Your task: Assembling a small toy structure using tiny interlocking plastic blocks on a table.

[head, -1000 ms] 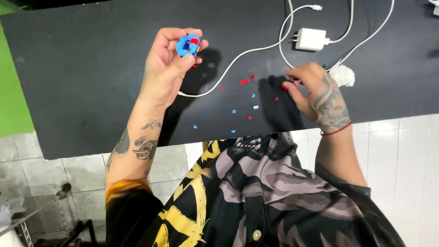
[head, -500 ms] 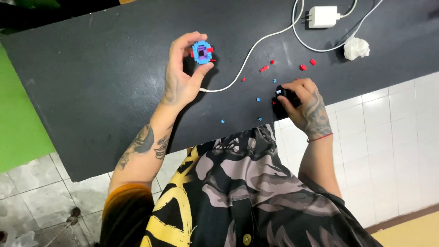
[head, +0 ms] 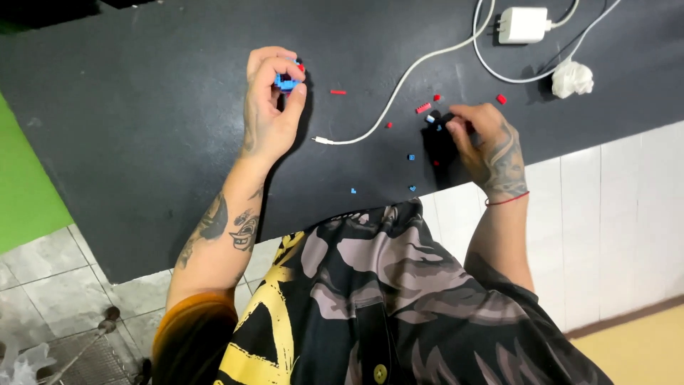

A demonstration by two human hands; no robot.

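Observation:
My left hand (head: 269, 107) holds a small blue and red brick assembly (head: 286, 80) between thumb and fingers, just above the black table (head: 142, 128). My right hand (head: 484, 142) rests on the table among several scattered tiny red and blue bricks (head: 423, 108), its fingertips pinched down on a small piece near a light blue brick (head: 430, 119); what it grips is hidden by the fingers. A lone red brick (head: 338, 92) lies between the two hands.
A white charger block (head: 524, 25) with white cables (head: 399, 93) lies at the table's far side, and a crumpled white wad (head: 572, 78) sits beside it. The table's near edge runs by my torso, with tiled floor below and a green surface (head: 21, 192) at left.
My left hand has turned the brick assembly edge-on and closed its fingers more around it. My right hand has shifted among the loose bricks and pinches down at the table. The view has moved.

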